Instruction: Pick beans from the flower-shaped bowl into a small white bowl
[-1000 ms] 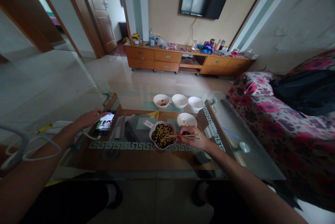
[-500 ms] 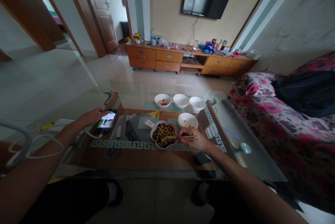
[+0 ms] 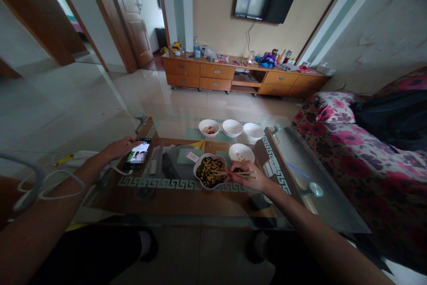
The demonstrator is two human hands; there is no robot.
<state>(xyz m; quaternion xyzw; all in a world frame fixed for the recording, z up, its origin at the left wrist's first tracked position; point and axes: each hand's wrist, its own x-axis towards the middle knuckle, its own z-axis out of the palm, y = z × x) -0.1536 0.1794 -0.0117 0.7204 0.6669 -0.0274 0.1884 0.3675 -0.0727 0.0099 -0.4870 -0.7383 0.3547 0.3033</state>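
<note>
My right hand (image 3: 247,178) is closed on a pair of wooden chopsticks (image 3: 230,172), whose tips reach into a flower-shaped bowl (image 3: 210,172) filled with beans and greens. Just behind it stands a white bowl (image 3: 241,153) with a few bits inside. My left hand (image 3: 119,148) rests on the glass table (image 3: 187,200) with its fingers lying against the left side of a lit phone (image 3: 137,158). A white cable runs from the phone toward my left arm.
Three white bowls (image 3: 232,128) line the table's far edge, the left one holding food. A flowered sofa (image 3: 360,151) with a black bag is at the right. A wooden TV cabinet (image 3: 240,78) stands against the far wall, an open door at the left.
The view has shifted slightly. Both hands stay where they were, the right on the chopsticks over the bowl, the left by the phone.
</note>
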